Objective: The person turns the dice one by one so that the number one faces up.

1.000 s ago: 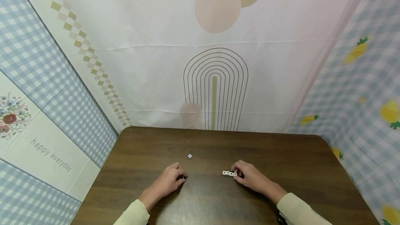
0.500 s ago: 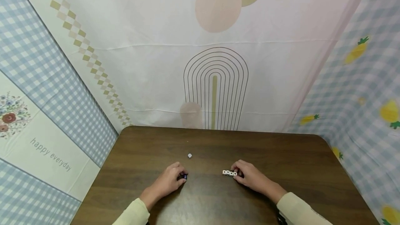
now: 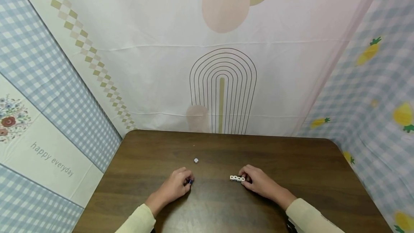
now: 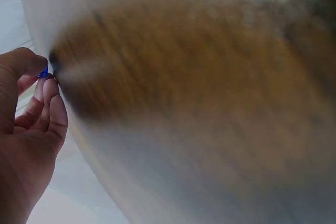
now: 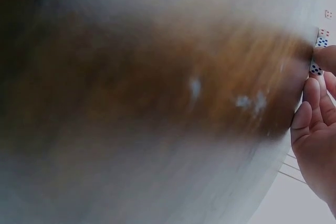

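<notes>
A small blue die [image 3: 190,181] is pinched between the thumb and fingertips of my left hand [image 3: 174,184], low over the brown table. In the left wrist view it shows as a bit of shiny, see-through blue [image 4: 43,72], mostly covered by the fingers. My right hand [image 3: 257,181] grips the right end of a short row of white dice [image 3: 235,178], thumb in front and fingers behind. Blue and red pips show on the dice in the right wrist view, where the thumb [image 5: 326,56] covers part of the row. A single white die [image 3: 196,160] lies beyond my left hand.
The wooden table [image 3: 275,150] has rounded far corners and backs onto a white patterned cloth [image 3: 155,78]. Checked cloths hang at the left [image 3: 64,78] and right [image 3: 365,92].
The blue die has turned a little in my left fingers, showing more blue than a second ago. The right hand and the row of dice stay in place; the lone die has not moved.
</notes>
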